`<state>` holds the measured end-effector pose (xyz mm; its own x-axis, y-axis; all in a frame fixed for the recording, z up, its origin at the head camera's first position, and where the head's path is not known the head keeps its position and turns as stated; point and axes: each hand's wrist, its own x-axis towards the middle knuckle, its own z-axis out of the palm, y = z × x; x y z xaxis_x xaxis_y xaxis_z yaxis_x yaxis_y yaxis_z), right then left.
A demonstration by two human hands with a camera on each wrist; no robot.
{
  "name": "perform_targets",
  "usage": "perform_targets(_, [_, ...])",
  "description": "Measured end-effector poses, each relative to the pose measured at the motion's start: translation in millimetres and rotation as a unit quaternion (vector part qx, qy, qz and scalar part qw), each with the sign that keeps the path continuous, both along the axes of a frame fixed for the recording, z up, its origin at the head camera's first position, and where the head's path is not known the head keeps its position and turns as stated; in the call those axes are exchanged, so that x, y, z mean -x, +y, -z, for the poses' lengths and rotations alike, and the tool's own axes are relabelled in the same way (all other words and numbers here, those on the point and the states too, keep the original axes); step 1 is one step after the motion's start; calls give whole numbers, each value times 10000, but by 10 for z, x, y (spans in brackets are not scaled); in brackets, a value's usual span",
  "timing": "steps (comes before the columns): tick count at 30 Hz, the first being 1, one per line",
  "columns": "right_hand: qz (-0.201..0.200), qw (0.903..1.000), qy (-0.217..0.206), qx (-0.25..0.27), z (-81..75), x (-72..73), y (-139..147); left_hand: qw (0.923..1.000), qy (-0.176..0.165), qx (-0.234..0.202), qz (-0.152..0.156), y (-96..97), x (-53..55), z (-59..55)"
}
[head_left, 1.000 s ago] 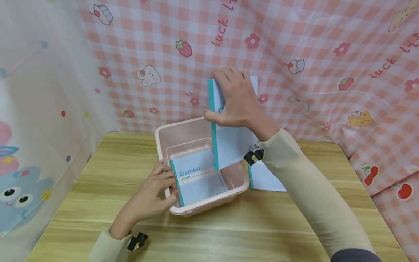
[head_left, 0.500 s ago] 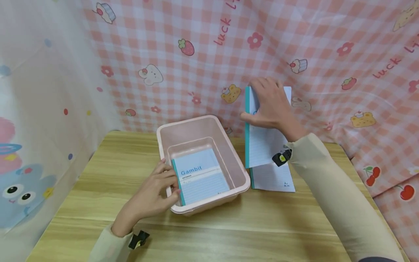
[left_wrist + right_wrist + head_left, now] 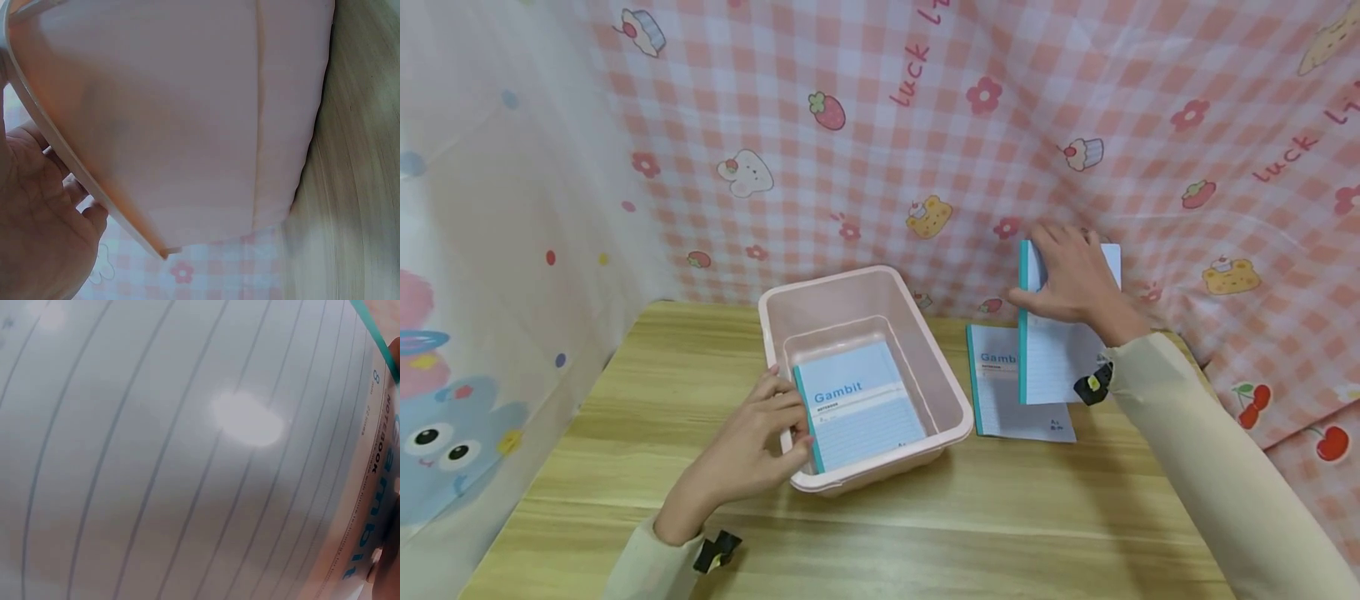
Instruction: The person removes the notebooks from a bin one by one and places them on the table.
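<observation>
My right hand [image 3: 1071, 279] grips a light-blue notebook [image 3: 1056, 358] with a teal spine, thumb at the spine edge, fingers over its upper part. It is raised nearly upright and overlaps the upper right of a second notebook [image 3: 996, 396] lying on the table. In the right wrist view the lined cover [image 3: 187, 456] fills most of the picture. My left hand [image 3: 748, 442] holds the left rim of a pale pink plastic bin [image 3: 925, 337]; in the left wrist view, fingers hook over that rim [image 3: 81, 169]. Inside the bin lies another notebook [image 3: 865, 408] marked Gambit, its cover up.
The wooden table [image 3: 880, 542] reaches back to a pink checked cloth [image 3: 865, 158] hanging behind it. At the left hangs a pale curtain [image 3: 497, 275] with cartoon prints. The second notebook lies just right of the bin.
My right hand has carried its notebook from over the bin to the right and then lower, uncovering the Gambit print on the table notebook. My left hand stays on the bin's rim.
</observation>
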<state>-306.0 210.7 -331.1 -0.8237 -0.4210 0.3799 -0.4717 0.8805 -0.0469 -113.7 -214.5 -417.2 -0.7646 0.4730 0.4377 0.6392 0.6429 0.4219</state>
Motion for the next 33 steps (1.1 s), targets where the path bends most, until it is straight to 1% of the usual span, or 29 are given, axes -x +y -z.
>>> perform_targets(6, [183,9997,-151,-49,202,14,237,10000,-29,14,-13,-10,-10,-1])
perform_targets(13, [354,9975,-614,-42,356,-13,462,10000,45,-36,38,-9,-13,5])
perform_targets(17, [437,9963,-733,-44,465,-29,583,9999,104,-43,78,-1,-7,8])
perform_targets(23, [692,9922,-1011,-226,641,-52,747,9999,125,-37,105,6,6,6])
perform_targets(30, [759,9846,-1519,-412,801,-10,856,10000,78,-28,51,-4,-2,1])
perform_targets(33, [740,9841,-1516,-563,859,4,894,9999,97,-65,70,-7,-3,1])
